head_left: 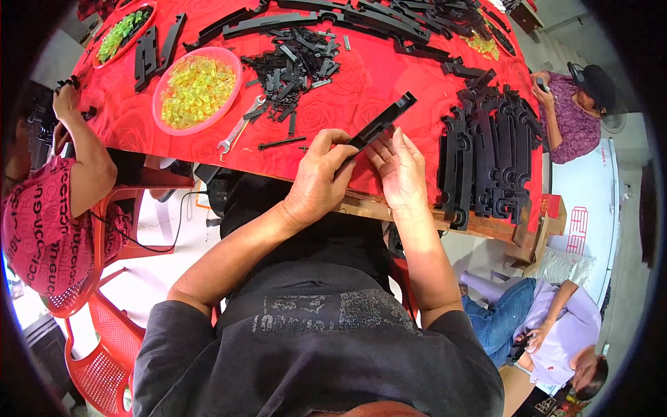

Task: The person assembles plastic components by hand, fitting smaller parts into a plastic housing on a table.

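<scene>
My left hand (323,174) is closed around the lower end of a long black plastic strip (383,123), which slants up and to the right over the table's front edge. Beside it, my right hand (401,174) has its fingers stretched out and apart, the fingertips close to the strip's underside. Whether they touch it I cannot tell. Just left of my hands, a thin black rod (281,143) lies on the red tablecloth (361,59). A wrench (238,132) rests farther left, next to a pink bowl (186,132) of clear yellow pieces (198,89).
Small black parts (295,62) are heaped beyond my hands. Similar black strips (486,156) lie in rows at right, with more along the far side. A person in red (48,222) sits left; others sit at far right (573,115) and lower right (556,326).
</scene>
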`<state>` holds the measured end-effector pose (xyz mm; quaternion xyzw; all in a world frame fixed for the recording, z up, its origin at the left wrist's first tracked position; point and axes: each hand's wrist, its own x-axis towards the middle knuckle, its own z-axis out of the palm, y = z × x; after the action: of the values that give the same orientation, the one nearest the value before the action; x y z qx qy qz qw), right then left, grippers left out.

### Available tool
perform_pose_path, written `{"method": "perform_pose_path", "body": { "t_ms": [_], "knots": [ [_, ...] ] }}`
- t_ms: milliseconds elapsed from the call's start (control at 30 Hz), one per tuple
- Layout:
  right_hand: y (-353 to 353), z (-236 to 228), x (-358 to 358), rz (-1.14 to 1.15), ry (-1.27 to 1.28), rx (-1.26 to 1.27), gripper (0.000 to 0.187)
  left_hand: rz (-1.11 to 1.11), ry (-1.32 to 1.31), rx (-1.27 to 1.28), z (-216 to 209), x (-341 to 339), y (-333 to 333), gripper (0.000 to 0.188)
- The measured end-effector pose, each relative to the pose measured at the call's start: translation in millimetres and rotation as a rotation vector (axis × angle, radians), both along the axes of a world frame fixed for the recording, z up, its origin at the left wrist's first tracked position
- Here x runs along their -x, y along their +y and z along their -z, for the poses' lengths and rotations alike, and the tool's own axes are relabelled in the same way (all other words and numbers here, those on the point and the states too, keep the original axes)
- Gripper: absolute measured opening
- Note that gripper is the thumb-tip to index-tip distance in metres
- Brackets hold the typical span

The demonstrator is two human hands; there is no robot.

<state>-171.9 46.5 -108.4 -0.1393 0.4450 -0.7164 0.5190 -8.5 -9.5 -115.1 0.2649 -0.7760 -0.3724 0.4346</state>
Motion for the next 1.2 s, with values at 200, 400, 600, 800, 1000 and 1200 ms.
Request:
{"method": "perform_pose_path", "body": {
  "t_ms": [200, 400, 600, 800, 1000, 1200],
  "knots": [
    [5, -2, 1, 0.061, 0.042, 0.007, 0.02, 0.088, -0.032, -0.013, 0, -1, 9, 0.022],
    [11, -12, 4, 0.157, 0.133, -0.085, 0.015, 0.161, 0.035, -0.087, -7, -1, 17, 0.024],
    [22, -18, 12, 0.145, 0.197, -0.111, 0.015, 0.106, 0.128, -0.487, -24, 10, 25, 0.021],
    [29, -32, 3, 0.172, 0.225, -0.07, 0.014, 0.243, 0.078, -0.782, -22, 27, 26, 0.021],
    [37, -48, 6, 0.08, 0.27, -0.03, 0.02, 0.396, 0.046, -1.01, -32, 30, 29, 0.023],
    [30, -54, 13, 0.127, 0.077, 0.013, 0.048, 0.422, 0.098, -0.998, -28, 32, 36, 0.021]
  ]
}}
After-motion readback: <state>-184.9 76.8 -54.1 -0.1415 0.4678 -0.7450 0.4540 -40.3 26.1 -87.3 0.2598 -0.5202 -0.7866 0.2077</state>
